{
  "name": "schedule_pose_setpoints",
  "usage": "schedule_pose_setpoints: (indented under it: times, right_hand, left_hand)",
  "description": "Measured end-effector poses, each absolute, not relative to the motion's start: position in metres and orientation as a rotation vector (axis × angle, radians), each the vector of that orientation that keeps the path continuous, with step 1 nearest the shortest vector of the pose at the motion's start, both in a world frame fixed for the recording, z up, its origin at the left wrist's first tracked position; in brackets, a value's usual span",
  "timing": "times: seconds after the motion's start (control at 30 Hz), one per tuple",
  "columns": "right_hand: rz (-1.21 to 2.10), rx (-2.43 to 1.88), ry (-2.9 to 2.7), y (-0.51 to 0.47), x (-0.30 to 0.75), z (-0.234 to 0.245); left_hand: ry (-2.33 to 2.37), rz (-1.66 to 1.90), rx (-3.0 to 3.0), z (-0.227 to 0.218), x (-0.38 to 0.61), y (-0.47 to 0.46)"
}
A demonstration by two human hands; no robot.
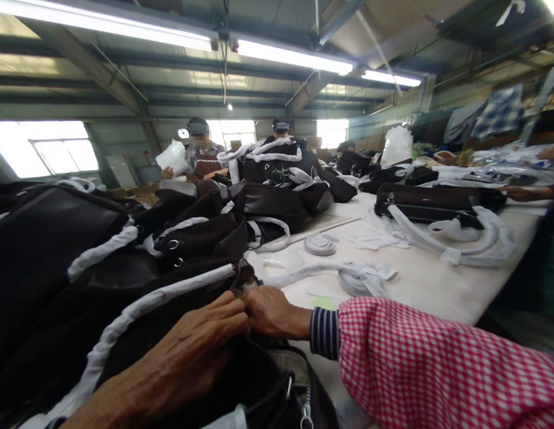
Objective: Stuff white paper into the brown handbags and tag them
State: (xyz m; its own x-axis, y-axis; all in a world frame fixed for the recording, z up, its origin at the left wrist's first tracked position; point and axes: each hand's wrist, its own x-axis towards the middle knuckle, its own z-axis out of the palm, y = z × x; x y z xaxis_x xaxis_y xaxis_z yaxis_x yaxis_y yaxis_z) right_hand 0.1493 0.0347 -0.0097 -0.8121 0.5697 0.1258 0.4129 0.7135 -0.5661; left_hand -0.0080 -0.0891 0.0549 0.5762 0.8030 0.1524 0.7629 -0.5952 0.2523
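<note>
My left hand [194, 348] lies on a dark brown handbag [170, 322] right in front of me, fingers curled and pressed together at the bag's top edge. My right hand [272, 311], coming out of a red-checked sleeve with a striped cuff, meets it there and pinches the same edge of the bag. A handle wrapped in white paper [147, 307] runs along the bag's left side. What the fingertips hold between them is hidden.
More dark handbags with white-wrapped handles [102, 250] are piled to the left and along the white table [415, 280]. Loose paper strips and rolls [321, 243] lie on the tabletop. Other people work at the far end, and another person's hand [522, 193] rests at the right.
</note>
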Motion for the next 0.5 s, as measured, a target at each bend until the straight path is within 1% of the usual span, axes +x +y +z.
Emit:
schedule_pose_setpoints:
  times: [0.03,0.07,0.1,0.17,0.23,0.3,0.37,0.5]
  right_hand:
    - [0.615,-0.801,-2.673,0.035,0.151,-0.009]
    - [0.565,-0.806,-2.694,0.035,0.153,-0.008]
    - [0.605,-0.776,-2.703,0.037,0.156,-0.008]
    - [0.848,-0.678,-2.672,0.041,0.165,-0.006]
    - [1.163,-0.627,-2.519,0.044,0.178,-0.003]
    - [1.408,-0.611,-2.332,0.044,0.193,-0.001]
    - [1.519,-0.578,-2.225,0.041,0.211,0.001]
    - [1.547,-0.548,-2.154,0.029,0.251,0.005]
  left_hand:
    - [1.333,0.334,2.609,0.053,-0.009,-0.088]
    - [1.342,0.307,2.568,0.051,-0.01,-0.088]
    - [1.35,0.296,2.533,0.05,-0.01,-0.087]
    - [1.36,0.307,2.496,0.046,-0.01,-0.085]
    - [1.352,0.312,2.515,0.042,-0.008,-0.082]
    - [1.338,0.307,2.549,0.04,-0.005,-0.081]
    - [1.321,0.296,2.564,0.04,-0.001,-0.081]
    - [1.314,0.281,2.534,0.038,0.001,-0.08]
